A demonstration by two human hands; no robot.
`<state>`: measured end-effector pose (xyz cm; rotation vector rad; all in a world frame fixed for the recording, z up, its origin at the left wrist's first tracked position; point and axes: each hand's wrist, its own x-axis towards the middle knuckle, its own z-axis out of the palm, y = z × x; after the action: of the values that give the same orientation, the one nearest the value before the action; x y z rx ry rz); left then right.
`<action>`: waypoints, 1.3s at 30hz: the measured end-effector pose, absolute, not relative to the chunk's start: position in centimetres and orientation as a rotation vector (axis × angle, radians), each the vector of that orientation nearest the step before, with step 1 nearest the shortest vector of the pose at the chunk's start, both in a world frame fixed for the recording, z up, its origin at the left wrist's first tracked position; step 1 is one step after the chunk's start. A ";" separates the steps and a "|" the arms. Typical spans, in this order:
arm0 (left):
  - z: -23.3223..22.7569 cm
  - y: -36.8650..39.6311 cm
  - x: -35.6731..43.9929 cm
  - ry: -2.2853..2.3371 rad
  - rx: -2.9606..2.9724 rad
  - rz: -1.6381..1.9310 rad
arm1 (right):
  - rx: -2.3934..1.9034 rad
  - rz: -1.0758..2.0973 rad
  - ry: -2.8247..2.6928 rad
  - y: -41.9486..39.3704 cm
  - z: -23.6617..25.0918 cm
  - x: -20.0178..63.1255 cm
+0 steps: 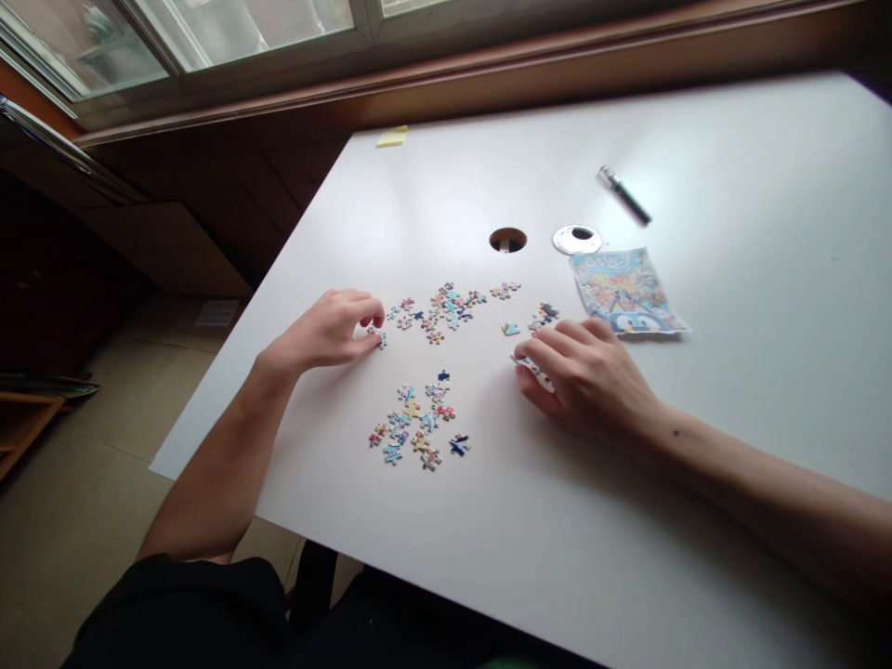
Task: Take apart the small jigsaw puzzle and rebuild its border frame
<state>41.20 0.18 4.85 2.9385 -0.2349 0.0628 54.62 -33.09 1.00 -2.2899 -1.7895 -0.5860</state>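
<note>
Small colourful jigsaw pieces lie scattered on a white table (697,390). One cluster (416,424) lies near me and another cluster (446,308) farther off. My left hand (327,330) rests on the table with its fingertips pinched on a puzzle piece (380,338) at the left end of the far cluster. My right hand (585,376) lies curled on the table to the right, its fingers closed around a small piece (536,369). A few loose pieces (536,321) lie just beyond it.
A colourful printed picture sheet (627,293) lies beyond my right hand. A round cable hole (507,240) and its white cover ring (577,239) sit behind the pieces. A dark pen (625,195) lies farther back, a yellow sticky note (391,137) at the far edge.
</note>
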 end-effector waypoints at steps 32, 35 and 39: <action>5.5 -0.6 40.7 -0.229 2.941 -0.099 | -2.214 -0.446 -1.857 -33.1 0.8 54.6; 5.2 -3.0 40.7 -0.294 2.918 -0.068 | -2.142 -0.399 -1.909 -32.9 0.9 54.2; 3.8 -6.2 41.4 -0.288 2.937 0.187 | -2.076 -0.364 -1.973 -32.4 1.0 53.6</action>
<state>41.40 -6.24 3.77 2.9367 -0.2879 0.1870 53.64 -32.40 0.96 -2.0757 -1.9726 -0.3645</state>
